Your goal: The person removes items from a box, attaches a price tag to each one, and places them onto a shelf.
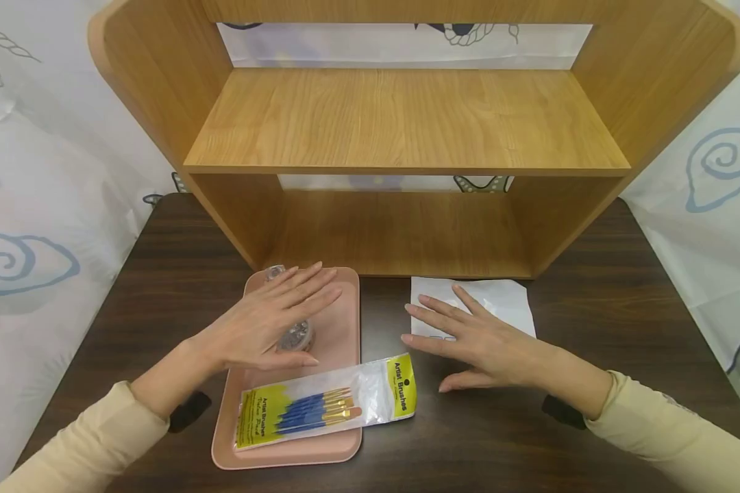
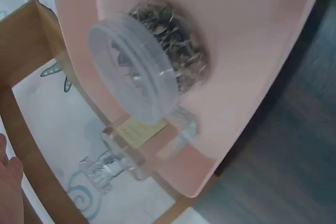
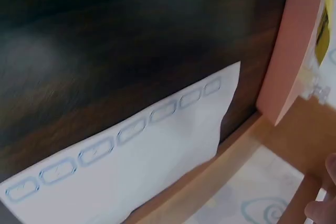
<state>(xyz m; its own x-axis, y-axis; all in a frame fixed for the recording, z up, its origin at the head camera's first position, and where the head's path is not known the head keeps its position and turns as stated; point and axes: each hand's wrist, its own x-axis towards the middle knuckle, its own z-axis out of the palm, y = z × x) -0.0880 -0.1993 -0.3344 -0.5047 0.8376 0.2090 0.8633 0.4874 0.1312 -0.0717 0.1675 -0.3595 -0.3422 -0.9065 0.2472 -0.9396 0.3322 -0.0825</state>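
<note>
With fingers spread and straight, my left hand (image 1: 271, 322) hovers over a pink tray (image 1: 339, 301). Partly under it is a round clear jar (image 1: 297, 335) of small metallic bits, plainer in the left wrist view, where a clear bottle-like container (image 2: 139, 135) with a pale yellow label lies beside it. A plastic packet of artist brushes (image 1: 321, 404), blue-handled, lies across the tray's near part and overhangs its right side. My right hand (image 1: 481, 339), fingers spread, is above a white sheet (image 1: 508, 301) bearing a row of blue rounded outlines. Neither hand holds anything.
A two-level wooden shelf (image 1: 407, 123) stands at the back of the dark wood table (image 1: 592, 294). The tray and sheet lie close to its front edge. White cloth (image 1: 43, 192) with shell drawings hangs around the table.
</note>
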